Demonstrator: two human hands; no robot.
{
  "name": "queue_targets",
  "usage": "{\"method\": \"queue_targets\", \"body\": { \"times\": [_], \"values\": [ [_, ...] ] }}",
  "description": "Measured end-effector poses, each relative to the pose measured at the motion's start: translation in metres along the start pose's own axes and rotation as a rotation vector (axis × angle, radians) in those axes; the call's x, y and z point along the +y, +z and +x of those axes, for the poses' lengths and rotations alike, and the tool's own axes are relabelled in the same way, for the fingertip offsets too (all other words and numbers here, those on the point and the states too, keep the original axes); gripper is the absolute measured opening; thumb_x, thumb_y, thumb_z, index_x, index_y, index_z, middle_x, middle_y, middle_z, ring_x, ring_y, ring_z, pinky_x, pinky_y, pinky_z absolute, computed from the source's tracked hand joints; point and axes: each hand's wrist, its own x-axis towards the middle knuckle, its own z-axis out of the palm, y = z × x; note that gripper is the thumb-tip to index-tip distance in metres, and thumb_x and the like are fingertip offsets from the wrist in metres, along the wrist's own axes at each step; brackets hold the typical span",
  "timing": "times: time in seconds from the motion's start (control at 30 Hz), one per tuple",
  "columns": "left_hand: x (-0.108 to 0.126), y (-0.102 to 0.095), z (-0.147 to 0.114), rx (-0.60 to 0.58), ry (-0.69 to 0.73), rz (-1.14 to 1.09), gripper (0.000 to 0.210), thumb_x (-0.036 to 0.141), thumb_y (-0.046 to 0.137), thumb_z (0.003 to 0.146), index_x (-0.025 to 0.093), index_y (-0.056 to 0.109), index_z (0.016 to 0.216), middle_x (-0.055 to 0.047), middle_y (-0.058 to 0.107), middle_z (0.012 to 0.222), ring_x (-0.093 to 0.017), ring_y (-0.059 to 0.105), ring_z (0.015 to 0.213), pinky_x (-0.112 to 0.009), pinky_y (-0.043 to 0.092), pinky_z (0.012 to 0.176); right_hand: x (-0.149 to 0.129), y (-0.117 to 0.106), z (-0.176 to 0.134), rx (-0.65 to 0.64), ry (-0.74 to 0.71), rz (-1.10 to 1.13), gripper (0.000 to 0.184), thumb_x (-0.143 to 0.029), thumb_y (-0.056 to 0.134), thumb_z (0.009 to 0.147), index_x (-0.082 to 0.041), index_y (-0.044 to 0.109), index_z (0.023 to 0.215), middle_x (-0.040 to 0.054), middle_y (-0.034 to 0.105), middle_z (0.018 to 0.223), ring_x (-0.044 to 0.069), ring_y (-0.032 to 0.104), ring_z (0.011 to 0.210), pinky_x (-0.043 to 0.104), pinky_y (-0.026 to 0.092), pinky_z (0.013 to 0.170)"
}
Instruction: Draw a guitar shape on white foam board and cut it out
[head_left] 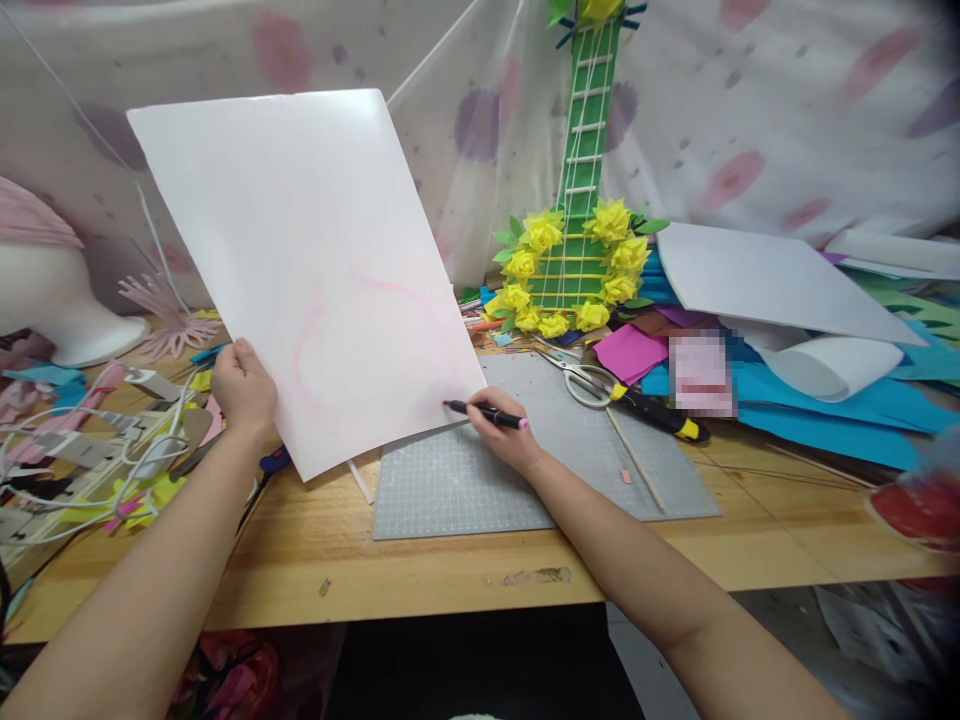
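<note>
My left hand point(244, 388) grips a large white board point(285, 200) by its lower left edge and holds it raised and tilted above the table. Faint pink curved lines show on the board's lower half. In my right hand point(504, 432) is a black marker pen point(491, 413) with a pink end, held between thumb and fingers. The pen's tip is over the board's lower right part; whether it touches the surface I cannot tell. Below the board lies a grey cutting mat point(465, 500), partly hidden by it.
A green paper guitar point(574, 255) with yellow flowers stands at the back. Scissors point(589, 385), a yellow-black utility knife point(660, 412) and a thin stick point(634, 460) lie right. White cables point(150, 440) crowd the left beside a white foam head point(67, 290). Blue paper sheets point(810, 410) pile up right.
</note>
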Motion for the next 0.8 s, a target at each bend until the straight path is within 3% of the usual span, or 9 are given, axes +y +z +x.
{"method": "queue_targets", "body": {
  "times": [0.1, 0.23, 0.4, 0.57, 0.73, 0.8],
  "values": [
    [-0.0011, 0.0, -0.0001, 0.002, -0.001, 0.006, 0.032, 0.024, 0.032, 0.094, 0.019, 0.031, 0.063, 0.005, 0.031, 0.057, -0.01, 0.028, 0.056, -0.026, 0.021, 0.057, 0.0021, -0.0079, 0.0026, 0.127, 0.048, -0.008, 0.015, -0.03, 0.049, 0.083, -0.021, 0.055, 0.072, 0.0014, 0.056, 0.072, 0.015, 0.052, 0.07, 0.03, 0.042, 0.069],
    [-0.0038, 0.0011, 0.0013, 0.01, 0.017, -0.005, 0.031, 0.024, 0.033, 0.094, 0.019, 0.031, 0.064, 0.005, 0.031, 0.057, -0.01, 0.029, 0.058, -0.026, 0.021, 0.058, 0.0005, -0.0087, 0.005, 0.097, 0.06, 0.042, 0.014, -0.032, 0.05, 0.084, -0.021, 0.057, 0.079, 0.0022, 0.058, 0.077, 0.015, 0.055, 0.074, 0.03, 0.044, 0.072],
    [-0.0019, 0.0, 0.0011, -0.004, 0.022, -0.033, 0.03, 0.024, 0.032, 0.095, 0.019, 0.033, 0.065, 0.005, 0.031, 0.058, -0.009, 0.028, 0.058, -0.025, 0.022, 0.058, 0.0025, -0.0064, 0.0059, 0.155, 0.074, 0.052, 0.014, -0.032, 0.051, 0.083, -0.021, 0.058, 0.09, 0.0025, 0.06, 0.086, 0.015, 0.055, 0.078, 0.029, 0.043, 0.072],
    [-0.0019, 0.0001, 0.0005, 0.013, 0.032, -0.033, 0.031, 0.023, 0.033, 0.094, 0.019, 0.032, 0.064, 0.005, 0.032, 0.058, -0.009, 0.028, 0.056, -0.026, 0.021, 0.057, 0.0019, -0.0074, 0.0033, 0.011, 0.064, 0.055, 0.017, -0.031, 0.05, 0.083, -0.02, 0.055, 0.071, 0.0, 0.055, 0.069, 0.013, 0.051, 0.066, 0.027, 0.04, 0.064],
    [-0.0004, -0.0001, -0.0014, 0.017, 0.013, -0.036, 0.031, 0.023, 0.033, 0.094, 0.019, 0.032, 0.064, 0.005, 0.033, 0.058, -0.009, 0.028, 0.055, -0.026, 0.02, 0.056, -0.0023, -0.0069, 0.0028, 0.082, 0.097, 0.049, 0.016, -0.032, 0.05, 0.083, -0.02, 0.055, 0.074, 0.0, 0.055, 0.068, 0.013, 0.05, 0.064, 0.027, 0.04, 0.062],
    [0.0012, -0.001, -0.003, 0.003, -0.01, -0.051, 0.031, 0.023, 0.033, 0.094, 0.019, 0.032, 0.064, 0.005, 0.033, 0.057, -0.009, 0.028, 0.055, -0.026, 0.021, 0.056, -0.0055, -0.0061, 0.0026, 0.038, 0.094, 0.069, 0.018, -0.033, 0.051, 0.083, -0.02, 0.054, 0.07, -0.0006, 0.053, 0.065, 0.012, 0.049, 0.062, 0.027, 0.04, 0.06]
  ]
}}
